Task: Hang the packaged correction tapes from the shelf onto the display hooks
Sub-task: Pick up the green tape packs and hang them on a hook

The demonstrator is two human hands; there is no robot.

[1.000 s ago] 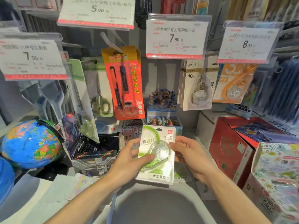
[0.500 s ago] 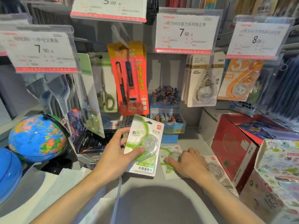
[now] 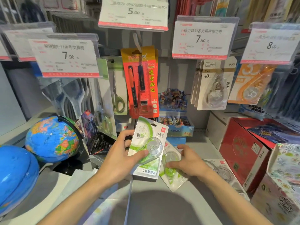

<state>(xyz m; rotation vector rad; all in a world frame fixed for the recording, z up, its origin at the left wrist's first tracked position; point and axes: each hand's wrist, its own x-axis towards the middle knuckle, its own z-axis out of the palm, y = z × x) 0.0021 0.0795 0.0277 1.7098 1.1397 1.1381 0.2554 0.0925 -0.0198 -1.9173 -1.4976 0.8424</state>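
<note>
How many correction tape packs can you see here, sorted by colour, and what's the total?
Green packs: 2, one held up in the left hand at, one under the right hand on the shelf at.
Clear packs with white cards: 2 countable, the front hanging one and one lying on the shelf; more cards hang behind, uncountable.
Orange packs: 1, hanging.
Total: 5 clearly visible.

The left hand (image 3: 120, 161) grips a green-and-white correction tape pack (image 3: 148, 147), held upright above the grey shelf (image 3: 199, 148), thumb pressed on its clear blister. The right hand (image 3: 190, 163) grasps a second green pack (image 3: 172, 173) lying on the shelf. Another clear-blister pack (image 3: 224, 171) lies beside a red box (image 3: 243, 151). A globe (image 3: 52, 138) stands at left.
</note>
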